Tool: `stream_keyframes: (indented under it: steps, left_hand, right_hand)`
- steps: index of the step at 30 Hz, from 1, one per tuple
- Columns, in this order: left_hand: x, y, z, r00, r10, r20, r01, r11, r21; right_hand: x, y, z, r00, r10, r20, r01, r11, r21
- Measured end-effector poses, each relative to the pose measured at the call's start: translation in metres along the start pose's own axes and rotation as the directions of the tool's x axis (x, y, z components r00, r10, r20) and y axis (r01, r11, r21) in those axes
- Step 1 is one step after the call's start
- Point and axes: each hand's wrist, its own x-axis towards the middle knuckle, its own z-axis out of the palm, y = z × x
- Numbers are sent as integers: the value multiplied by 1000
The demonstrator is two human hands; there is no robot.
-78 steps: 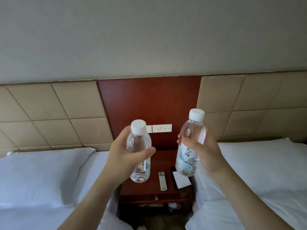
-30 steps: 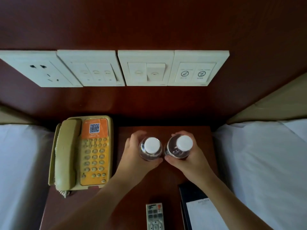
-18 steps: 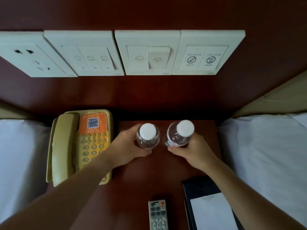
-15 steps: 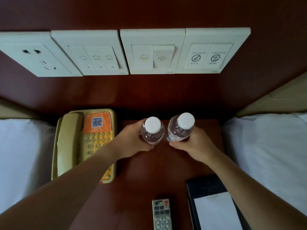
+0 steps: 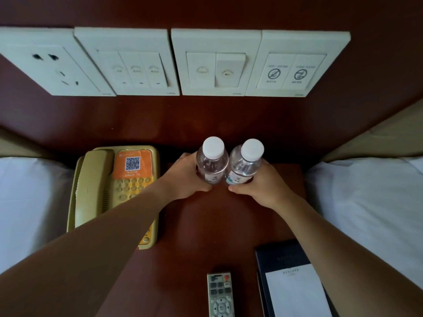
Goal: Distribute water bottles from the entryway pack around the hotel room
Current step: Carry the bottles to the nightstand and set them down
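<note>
While my forearms cross the view, I see a beige telephone (image 5: 114, 191) left of the hands, its lower keypad hidden under my left arm, and a remote control (image 5: 220, 295) and notepad folder (image 5: 295, 284) near the front edge. All sit on a dark red nightstand (image 5: 212, 225) between two white beds, below a row of wall switches (image 5: 215, 62). My left hand (image 5: 185, 177) grips one clear bottle (image 5: 211, 162), my right hand (image 5: 263, 186) the other bottle (image 5: 246, 163); both white-capped bottles stand touching at the nightstand's back.

The dark wooden nightstand (image 5: 201, 227) carries a telephone (image 5: 114, 191), two water bottles (image 5: 211, 164), remote (image 5: 220, 295) and notepad folder (image 5: 293, 282).
</note>
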Motion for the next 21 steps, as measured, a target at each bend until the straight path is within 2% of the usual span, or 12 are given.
stream_keyframes:
  steps: [7, 12, 16, 21]
  left_hand:
    - [1, 0, 1, 1000, -28, 1, 28, 999, 31]
    - [3, -1, 0, 999, -37, 15, 37, 999, 30]
    - [5, -3, 1, 998, -50, 30, 49, 998, 26]
    - [7, -4, -2, 997, -39, 69, 37, 999, 23]
  right_hand:
    - [1, -4, -3, 1000, -12, -20, 12, 1000, 1]
    - [6, -4, -8, 998, -3, 57, 3, 1000, -3]
    - [5, -5, -9, 998, -6, 66, 6, 1000, 6]
    - [7, -6, -10, 992, 46, 118, -51, 998, 42]
